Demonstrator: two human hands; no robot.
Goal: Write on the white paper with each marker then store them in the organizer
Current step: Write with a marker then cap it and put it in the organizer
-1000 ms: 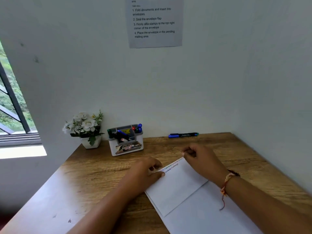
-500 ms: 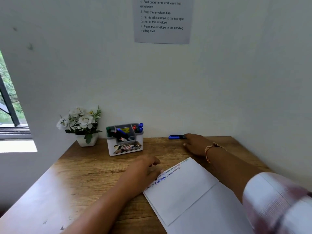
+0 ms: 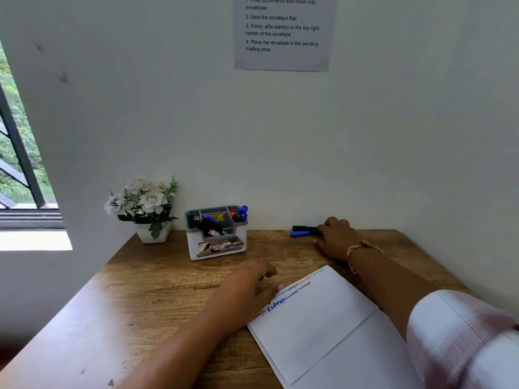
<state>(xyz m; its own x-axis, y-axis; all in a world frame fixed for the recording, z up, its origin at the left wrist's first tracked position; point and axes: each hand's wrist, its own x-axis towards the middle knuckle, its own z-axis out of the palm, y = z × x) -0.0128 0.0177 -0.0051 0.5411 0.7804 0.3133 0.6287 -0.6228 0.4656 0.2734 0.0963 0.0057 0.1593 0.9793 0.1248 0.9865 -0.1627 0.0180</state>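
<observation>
Head view. The right hand (image 3: 335,237) is at centre right, by the wall, its fingers (image 3: 323,230) curled over the right end of the marker (image 3: 300,233). Blue and black parts show. Whether the grip has closed cannot be told.

The left hand (image 3: 247,290), lower centre, rests loose fingers on the top left corner of the white paper (image 3: 314,318). The organizer (image 3: 217,242) stands well left of the marker, on the bench (image 3: 157,290).

Risks, as judged:
- A shallow grip may roll the marker along the wall.
- The right forearm hangs over the written lines, so a low return could smear the ink.
</observation>
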